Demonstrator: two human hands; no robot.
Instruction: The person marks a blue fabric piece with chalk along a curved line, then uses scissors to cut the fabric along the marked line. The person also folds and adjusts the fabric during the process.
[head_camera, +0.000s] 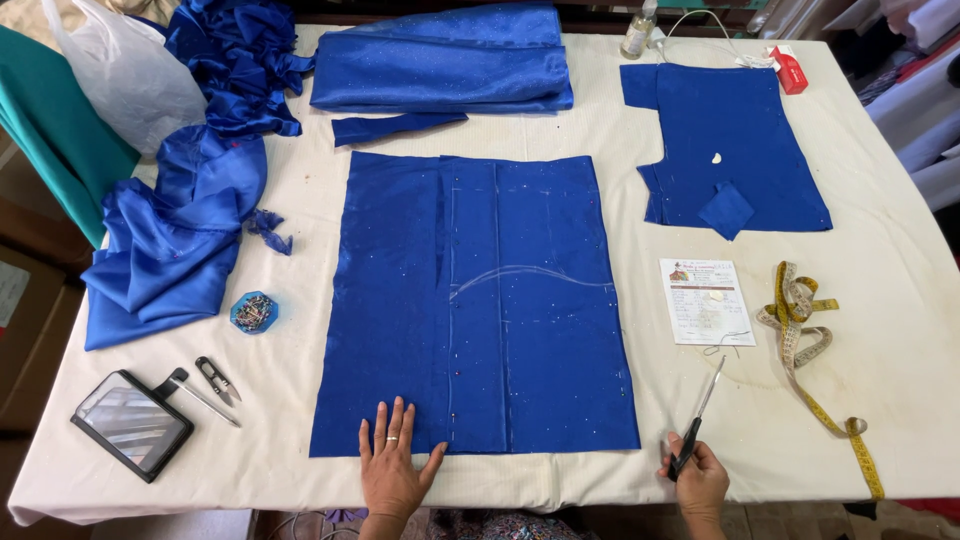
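Observation:
A rectangular piece of blue fabric (480, 300) lies flat in the middle of the table, marked with chalk lines and a curve. My left hand (392, 462) rests flat, fingers spread, on its near left corner; a ring shows on one finger. To the right of the fabric, at the table's near edge, my right hand (697, 478) grips the handles of a pair of scissors (703, 405), whose blades point away from me over the cloth-covered table (900, 300).
A cut blue garment piece (735, 150) lies at the back right, a paper slip (705, 300) and yellow tape measure (810, 350) beside it. Folded blue cloth (450, 60) sits at the back, bunched satin (180, 230) left. Pin dish (254, 312), thread snips (216, 378), tablet (132, 424) near left.

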